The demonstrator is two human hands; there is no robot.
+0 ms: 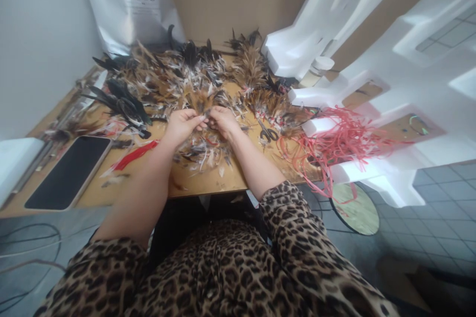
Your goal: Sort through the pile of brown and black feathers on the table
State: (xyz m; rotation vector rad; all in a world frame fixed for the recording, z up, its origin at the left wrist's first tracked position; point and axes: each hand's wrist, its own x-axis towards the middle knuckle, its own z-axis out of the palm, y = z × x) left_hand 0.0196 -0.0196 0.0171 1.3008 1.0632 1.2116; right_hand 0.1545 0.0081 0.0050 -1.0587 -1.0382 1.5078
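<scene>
Over the middle of the wooden table, my left hand (186, 126) and my right hand (222, 121) meet with fingers pinched together. Between them stands a small bunch of brown feathers (201, 100), gripped at its base; which fingers carry it is partly hidden. Loose brown and white feathers (208, 151) lie scattered just beneath the hands. Behind them spreads a large heap of brown and black feathers (159, 72). Black-handled scissors (268, 133) lie to the right of my right hand. A strip of red feathers or ribbon (134, 154) rests beside my left forearm.
A phone (70, 173) lies at the table's left front. Long black feathers (121, 101) sit beyond it. Tangled pink ribbon (338, 138) hangs over white foam pieces (397, 158) on the right, near a small jar (316, 72). A silver bag (130, 5) stands at the back left.
</scene>
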